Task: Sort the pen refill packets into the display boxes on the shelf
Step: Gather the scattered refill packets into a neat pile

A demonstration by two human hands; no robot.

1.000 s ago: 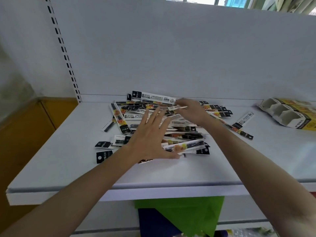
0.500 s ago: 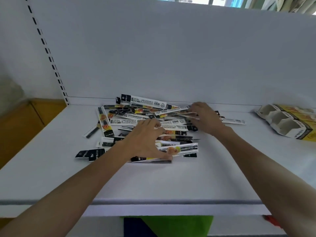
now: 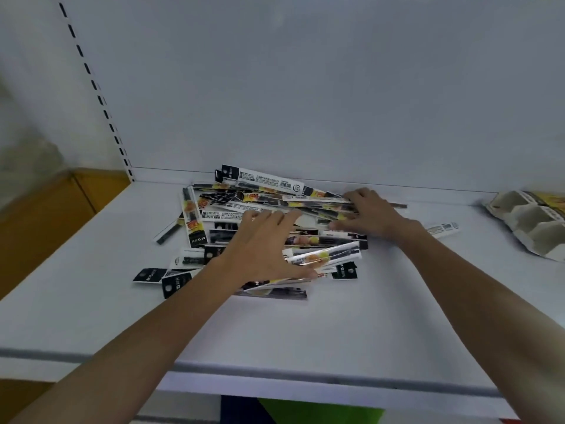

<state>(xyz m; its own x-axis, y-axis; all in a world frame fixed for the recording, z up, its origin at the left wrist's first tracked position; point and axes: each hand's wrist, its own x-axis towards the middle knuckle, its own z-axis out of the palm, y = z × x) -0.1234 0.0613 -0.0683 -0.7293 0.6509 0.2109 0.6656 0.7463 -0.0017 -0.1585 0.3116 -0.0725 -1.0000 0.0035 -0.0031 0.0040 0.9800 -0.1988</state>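
On the white metal shelf [image 3: 351, 325], both hands have flattened onto the heap of narrow printed refill packets [image 3: 263, 206]: left hand [image 3: 263, 243] and right hand [image 3: 371, 217], splayed, grasp nothing; the compartmented cardboard display box [image 3: 532, 224] at three o'clock waits unfilled

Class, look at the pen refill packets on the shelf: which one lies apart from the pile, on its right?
The white refill packet lying alone right of the right hand's wrist, towards the display box. All other packets overlap in the pile or lie at its left edge.

Shop (slotted shelf [image 3: 305, 325], display box [image 3: 532, 221])
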